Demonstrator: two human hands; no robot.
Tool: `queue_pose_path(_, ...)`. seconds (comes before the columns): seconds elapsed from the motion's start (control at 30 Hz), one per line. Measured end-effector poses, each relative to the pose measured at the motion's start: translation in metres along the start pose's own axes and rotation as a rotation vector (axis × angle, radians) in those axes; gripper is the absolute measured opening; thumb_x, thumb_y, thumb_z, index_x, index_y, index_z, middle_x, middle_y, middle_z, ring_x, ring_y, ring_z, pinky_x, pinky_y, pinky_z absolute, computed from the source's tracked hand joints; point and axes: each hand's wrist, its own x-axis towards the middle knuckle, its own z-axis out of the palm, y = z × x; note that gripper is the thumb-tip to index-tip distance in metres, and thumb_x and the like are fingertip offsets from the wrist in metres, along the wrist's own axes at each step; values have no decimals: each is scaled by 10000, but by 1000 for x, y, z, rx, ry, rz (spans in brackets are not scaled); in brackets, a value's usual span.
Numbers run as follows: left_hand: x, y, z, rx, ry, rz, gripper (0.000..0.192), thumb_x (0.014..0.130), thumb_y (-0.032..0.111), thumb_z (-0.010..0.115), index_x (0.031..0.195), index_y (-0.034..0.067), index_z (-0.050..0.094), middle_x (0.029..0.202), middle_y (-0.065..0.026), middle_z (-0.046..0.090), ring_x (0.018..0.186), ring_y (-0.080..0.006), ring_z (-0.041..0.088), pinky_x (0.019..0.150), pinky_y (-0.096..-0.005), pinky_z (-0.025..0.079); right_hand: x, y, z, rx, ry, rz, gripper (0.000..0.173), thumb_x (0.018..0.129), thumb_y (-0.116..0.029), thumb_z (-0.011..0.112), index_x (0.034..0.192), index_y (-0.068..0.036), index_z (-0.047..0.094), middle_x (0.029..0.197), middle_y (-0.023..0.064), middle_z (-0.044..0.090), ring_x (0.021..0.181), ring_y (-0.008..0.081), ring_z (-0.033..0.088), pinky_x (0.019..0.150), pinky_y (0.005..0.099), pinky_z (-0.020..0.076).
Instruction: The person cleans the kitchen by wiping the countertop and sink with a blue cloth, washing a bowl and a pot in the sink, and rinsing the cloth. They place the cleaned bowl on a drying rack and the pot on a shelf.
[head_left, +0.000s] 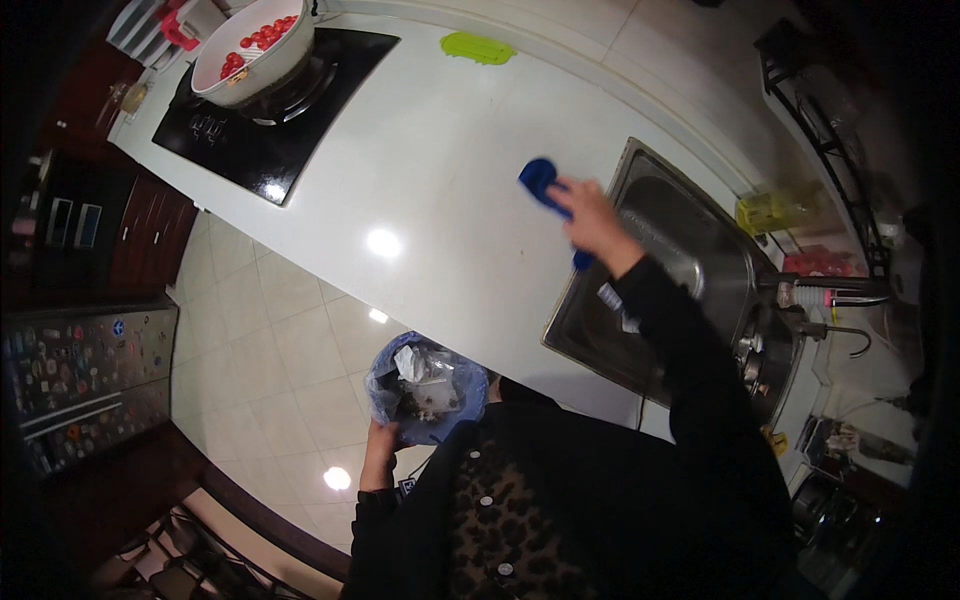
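A blue cloth (538, 178) is gripped in my right hand (589, 217) over the white countertop (450, 172), beside the sink's left edge; the hand is slightly blurred. Lower down, my left hand (382, 441) holds the rim of a trash bin with a blue plastic liner (469, 382). The bin is below the counter's front edge, close to my body. Inside it lie a crumpled white tissue (409, 363), clear plastic and small scraps. My left fingers are partly hidden by the liner.
A black cooktop (225, 150) bears a white pan (251, 82) with red tomatoes. A green plastic item (477, 49) lies near the wall. The steel sink (667, 217) and its faucet (840, 330) are at right, under a black rack (821, 142). A fridge (97, 375) stands at left.
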Motion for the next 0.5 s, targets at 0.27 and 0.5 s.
queue_pose_path(0.27,-3,10,2,52,-30,11,598,758,42,482,1353,54,419,1160,-144,579,913,-316,647,610,-433,603,-91,-199,74,664,-232,-413,419,687,-16,597,1090,-100,675,1099,113,602,1034,326,536,899,406,455)
queue_pose_path(0.5,-7,0,-6,-17,-4,33,608,740,30,493,1342,54,412,1117,-145,576,856,-310,643,580,-432,605,50,-71,-19,932,123,24,322,818,-51,622,1139,-50,640,954,45,646,834,145,617,766,276,514)
